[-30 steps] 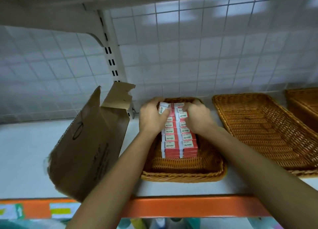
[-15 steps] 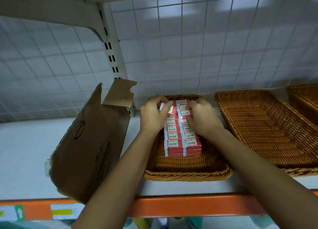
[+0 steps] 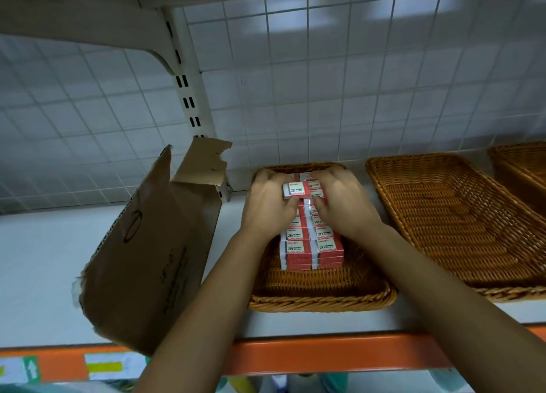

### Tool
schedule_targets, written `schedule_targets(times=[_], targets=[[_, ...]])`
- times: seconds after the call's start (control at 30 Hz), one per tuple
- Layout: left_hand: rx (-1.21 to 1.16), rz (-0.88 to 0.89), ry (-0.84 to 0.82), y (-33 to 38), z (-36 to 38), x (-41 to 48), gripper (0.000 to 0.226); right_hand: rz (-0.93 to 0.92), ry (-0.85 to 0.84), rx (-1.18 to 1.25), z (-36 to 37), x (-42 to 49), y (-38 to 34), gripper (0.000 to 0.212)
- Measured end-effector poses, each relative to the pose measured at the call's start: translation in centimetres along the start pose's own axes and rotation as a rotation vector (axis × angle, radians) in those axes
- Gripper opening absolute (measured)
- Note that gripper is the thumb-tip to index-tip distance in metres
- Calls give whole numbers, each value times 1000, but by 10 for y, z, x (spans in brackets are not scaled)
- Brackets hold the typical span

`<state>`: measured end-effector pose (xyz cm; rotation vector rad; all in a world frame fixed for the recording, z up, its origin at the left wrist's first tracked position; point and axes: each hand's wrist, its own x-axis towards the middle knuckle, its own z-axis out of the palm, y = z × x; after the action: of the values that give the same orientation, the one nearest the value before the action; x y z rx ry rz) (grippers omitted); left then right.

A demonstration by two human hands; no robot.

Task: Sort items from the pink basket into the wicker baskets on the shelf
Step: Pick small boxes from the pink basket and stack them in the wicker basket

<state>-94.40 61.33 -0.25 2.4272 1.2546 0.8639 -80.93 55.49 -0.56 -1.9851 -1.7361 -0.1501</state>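
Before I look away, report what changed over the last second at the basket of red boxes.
The left grip has turned the red 2B box it holds from tilted to flat and crosswise, label up, over the left row's far end. The right grip stays on the right row's far end. The stacked rows, wicker basket, cardboard carton and empty basket stayed put.

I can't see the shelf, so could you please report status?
Left hand pinches one red box above the stacked boxes in wicker basket. Right hand on them, grip unclear. Cardboard carton alongside, not blocking.
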Motion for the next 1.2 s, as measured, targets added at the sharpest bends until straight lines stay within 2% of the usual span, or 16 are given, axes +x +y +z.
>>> schedule_targets(times=[0.2, 0.43, 0.67, 0.97, 1.07, 1.2], targets=[[216, 9, -59, -9, 3, -1, 29, 116, -88, 16, 1, 0, 1, 49], [170, -44, -81, -6, 3, -3, 41, 148, -91, 28, 3, 3, 1, 37], [194, -79, -59, -4, 4, 0, 30, 156, -98, 26, 3, 3, 1, 38], [251, -115, -63, -4, 8, 5, 30, 169, -121, 49, 2, 8, 3, 34], [265, -107, -124, -6, 5, 13, 37, 182, -189, 44, -4, 18, 6, 39], [253, -111, -349, -7, -5, 38, 62, 210, -443, 12, -21, 41, 5, 52]])
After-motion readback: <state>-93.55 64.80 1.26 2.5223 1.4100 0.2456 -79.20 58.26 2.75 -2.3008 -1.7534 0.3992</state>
